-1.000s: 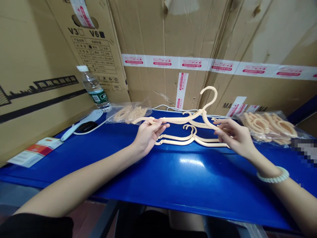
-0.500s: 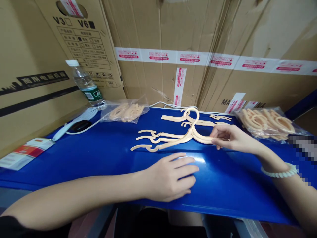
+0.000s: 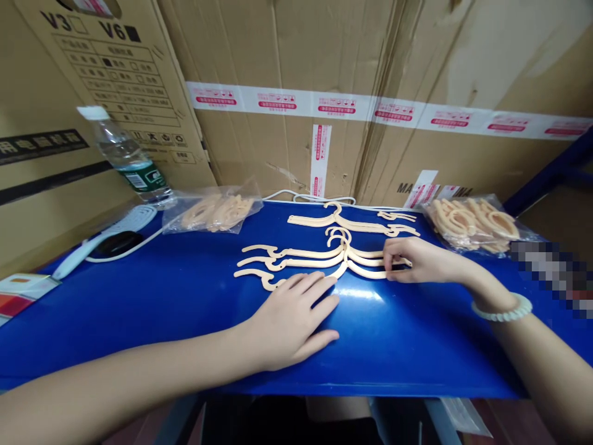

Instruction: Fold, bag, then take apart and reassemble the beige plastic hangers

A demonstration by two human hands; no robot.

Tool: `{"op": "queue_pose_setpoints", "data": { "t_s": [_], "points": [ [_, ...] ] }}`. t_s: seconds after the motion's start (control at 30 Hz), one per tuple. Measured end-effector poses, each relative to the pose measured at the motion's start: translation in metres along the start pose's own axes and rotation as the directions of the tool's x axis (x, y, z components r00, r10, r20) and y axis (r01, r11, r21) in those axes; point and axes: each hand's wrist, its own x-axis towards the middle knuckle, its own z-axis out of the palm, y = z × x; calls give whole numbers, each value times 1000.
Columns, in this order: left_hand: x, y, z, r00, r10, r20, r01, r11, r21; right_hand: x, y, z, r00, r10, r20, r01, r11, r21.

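Beige plastic folding clothes hangers lie side by side on the blue table [image 3: 185, 309], hooks pointing away from me. My right hand [image 3: 419, 259] pinches the right arm of the nearest hanger [image 3: 368, 272]; its fingertips also cover part of the hangers just behind. My left hand [image 3: 296, 321] lies flat with fingers apart over the left arm of that same nearest hanger, hiding part of it. Directly behind is a middle hanger [image 3: 310, 263], close against another one [image 3: 312, 252]. Farther back lies a separate hanger [image 3: 310, 220] with small loose hooked pieces [image 3: 396, 216] at its right.
Clear bags of beige hanger parts lie at the back left [image 3: 217, 211] and back right [image 3: 472, 222]. A water bottle [image 3: 134, 167], a pale blue long-handled item [image 3: 109, 238] and a black object [image 3: 118, 243] are at left. Cardboard boxes [image 3: 278, 148] wall the back; a white cable [image 3: 306, 196] runs before them.
The nearest hanger, raised at a tilt before, now lies down in line with the others. My left hand has moved forward onto its left arm. My view has shifted slightly right.
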Motion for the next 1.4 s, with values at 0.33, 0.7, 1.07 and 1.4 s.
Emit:
{"op": "queue_pose_setpoints", "data": {
  "t_s": [0.33, 0.7, 1.07, 1.4],
  "points": [
    [4, -11, 0, 997, -68, 20, 68, 998, 6, 4, 2, 4, 990, 127, -62, -129, 991, -37],
    [8, -17, -3, 1000, -24, -9, 23, 998, -64, -10, 15, -20, 810, 126, -572, -200, 978, -67],
    [7, -13, 1, 991, -120, 59, 121, 993, -16, -1, 33, -3, 923, 46, -383, -113, 982, -153],
    [4, -69, 12, 954, -293, 62, 285, 951, 118, -9, 28, -5, 984, 63, -168, -84, 989, -120]
  ]
}}
